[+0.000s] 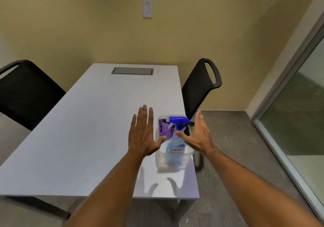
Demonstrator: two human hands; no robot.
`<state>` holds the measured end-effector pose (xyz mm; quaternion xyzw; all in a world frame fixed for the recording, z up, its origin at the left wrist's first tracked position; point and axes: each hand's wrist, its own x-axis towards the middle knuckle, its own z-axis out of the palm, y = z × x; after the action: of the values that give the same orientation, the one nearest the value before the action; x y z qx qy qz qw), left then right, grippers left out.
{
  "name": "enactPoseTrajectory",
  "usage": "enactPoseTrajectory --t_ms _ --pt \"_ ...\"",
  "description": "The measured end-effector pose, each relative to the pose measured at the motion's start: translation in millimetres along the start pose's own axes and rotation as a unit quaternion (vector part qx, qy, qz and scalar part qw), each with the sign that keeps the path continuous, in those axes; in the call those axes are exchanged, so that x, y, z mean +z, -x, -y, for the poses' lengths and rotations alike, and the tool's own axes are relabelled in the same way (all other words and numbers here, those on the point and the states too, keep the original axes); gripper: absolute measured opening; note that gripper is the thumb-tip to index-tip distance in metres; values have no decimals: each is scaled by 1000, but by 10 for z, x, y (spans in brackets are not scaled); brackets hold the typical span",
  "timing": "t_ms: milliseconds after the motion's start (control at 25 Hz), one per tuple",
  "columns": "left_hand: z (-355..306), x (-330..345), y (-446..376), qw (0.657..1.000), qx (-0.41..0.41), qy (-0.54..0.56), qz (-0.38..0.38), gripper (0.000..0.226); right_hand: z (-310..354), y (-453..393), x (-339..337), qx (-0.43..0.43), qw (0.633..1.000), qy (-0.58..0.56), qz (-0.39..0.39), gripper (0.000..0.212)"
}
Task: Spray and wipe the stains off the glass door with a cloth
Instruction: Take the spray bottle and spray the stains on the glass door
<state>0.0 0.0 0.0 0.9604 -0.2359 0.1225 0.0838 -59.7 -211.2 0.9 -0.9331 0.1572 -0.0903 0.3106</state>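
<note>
A clear plastic bin (158, 160) stands near the right edge of the white table (98, 130). Inside it lie a spray bottle (175, 146) with a blue trigger head and pale blue liquid, and a purple cloth (164, 127) behind it. My left hand (142, 132) hovers flat and open just left of the bin, thumb near its rim. My right hand (197, 135) is open on the bin's right side, its thumb touching the bottle's neck. The glass door (298, 107) runs along the right of the room.
A black chair (201, 84) stands at the table's right side, close behind the bin. Another black chair (26, 91) is at the left. A grey cable hatch (132, 71) sits at the table's far end. Grey carpet lies between table and door.
</note>
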Motion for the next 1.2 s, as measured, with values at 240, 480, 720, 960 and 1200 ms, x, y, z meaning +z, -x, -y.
enactPoseTrajectory --t_ms 240,480,720,960,1200 --pt "-23 251 80 1000 -1 8 -6 103 -47 -167 285 54 958 -265 98 54" --pt "17 358 112 1000 -13 25 3 103 -21 -388 376 108 907 -384 134 61" --pt "14 443 168 1000 -23 12 11 106 -43 -483 375 85 895 -404 170 54" --pt "-68 324 50 1000 -10 8 2 106 -9 -511 162 96 894 -412 151 40" --pt "-139 22 -189 999 9 21 -25 105 135 -617 -301 72 890 -437 113 82"
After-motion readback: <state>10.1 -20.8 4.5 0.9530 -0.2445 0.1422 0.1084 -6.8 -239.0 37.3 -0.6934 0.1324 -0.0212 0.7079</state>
